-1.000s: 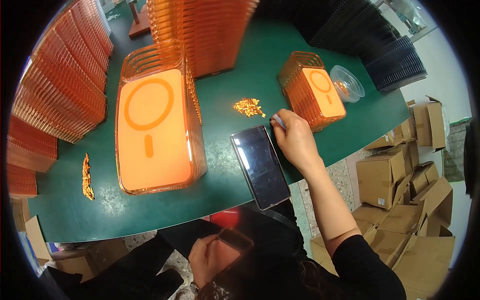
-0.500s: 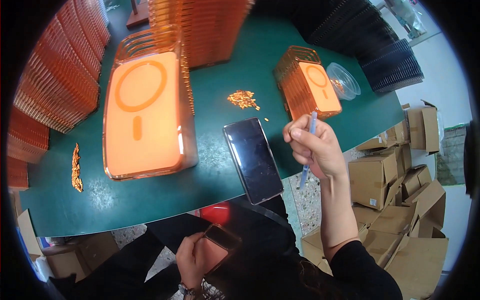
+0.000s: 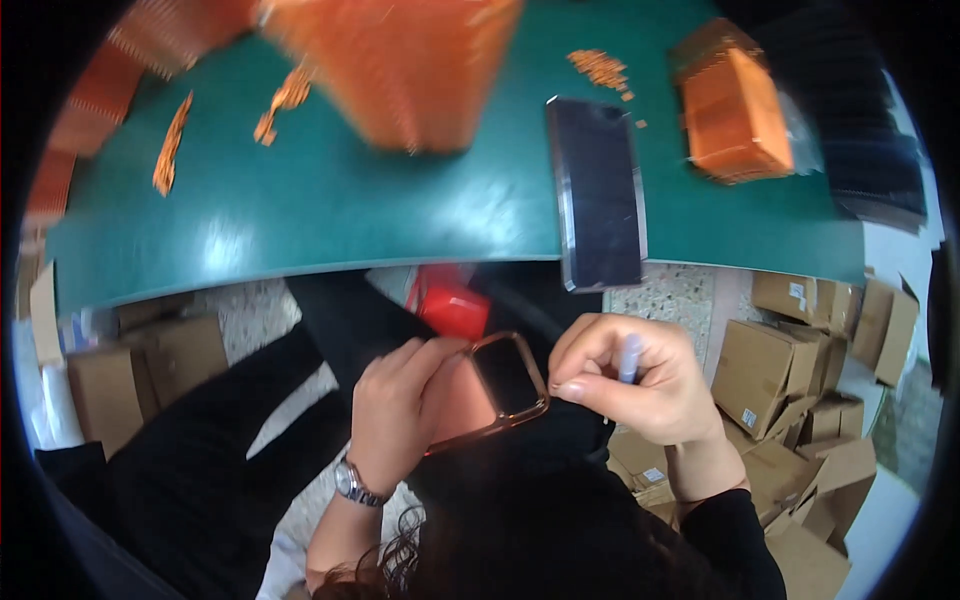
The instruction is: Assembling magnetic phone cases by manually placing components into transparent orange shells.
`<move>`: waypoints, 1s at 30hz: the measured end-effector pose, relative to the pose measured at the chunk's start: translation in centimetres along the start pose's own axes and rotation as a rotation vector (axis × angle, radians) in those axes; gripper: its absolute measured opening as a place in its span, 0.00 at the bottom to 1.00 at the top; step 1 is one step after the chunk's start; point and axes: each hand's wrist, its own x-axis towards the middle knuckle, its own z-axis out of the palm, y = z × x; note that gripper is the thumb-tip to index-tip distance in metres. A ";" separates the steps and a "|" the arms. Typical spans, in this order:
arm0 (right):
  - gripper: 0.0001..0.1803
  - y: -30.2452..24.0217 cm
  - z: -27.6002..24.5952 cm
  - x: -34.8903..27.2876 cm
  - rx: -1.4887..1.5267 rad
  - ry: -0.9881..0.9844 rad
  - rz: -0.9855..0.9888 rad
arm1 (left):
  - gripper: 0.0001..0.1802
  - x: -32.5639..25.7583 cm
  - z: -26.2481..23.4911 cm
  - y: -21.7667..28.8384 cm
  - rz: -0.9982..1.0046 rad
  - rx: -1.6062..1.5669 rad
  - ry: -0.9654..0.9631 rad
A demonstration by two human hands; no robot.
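Both hands have come off the tabletop [image 3: 330, 215] and now meet low in the view, over the person's lap; the right hand [image 3: 630, 385], which was lifted near the tabletop edge half a second ago, has dropped to about 5 o'clock. The left hand [image 3: 405, 410], at about 6 o'clock, has its grip closed on an orange phone case [image 3: 495, 385], fingers curled round its lower end and thumb along the near side. The case's long axis runs from about 8 o'clock up to 2 o'clock, and its dark camera window sits at the upper right end. That end lies just at 9 o'clock of the right hand's pinched fingertips [image 3: 570, 388], touching or nearly so; I cannot tell which. The right hand's grip is closed on a thin pale-blue stick-like tool [image 3: 629, 357], which stands up between the fingers, while thumb and forefinger pinch toward the case's corner. The right wrist is bent inward, the forearm coming up from 5 o'clock; the left forearm, with a wristwatch [image 3: 352, 484], rises from 6 o'clock.

Up at 1 o'clock a dark phone [image 3: 598, 190] lies flat, its long axis near vertical, its lower end hanging over the tabletop edge. Blurred stacks of orange cases [image 3: 735, 115] stand at 12 and 2 o'clock. Cardboard boxes [image 3: 790, 370] crowd the floor at 4 o'clock.
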 end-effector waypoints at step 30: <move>0.08 12.2 3.7 5.1 -0.730 -0.359 -0.076 | 0.08 -2.3 3.1 -3.2 -0.105 0.085 -0.151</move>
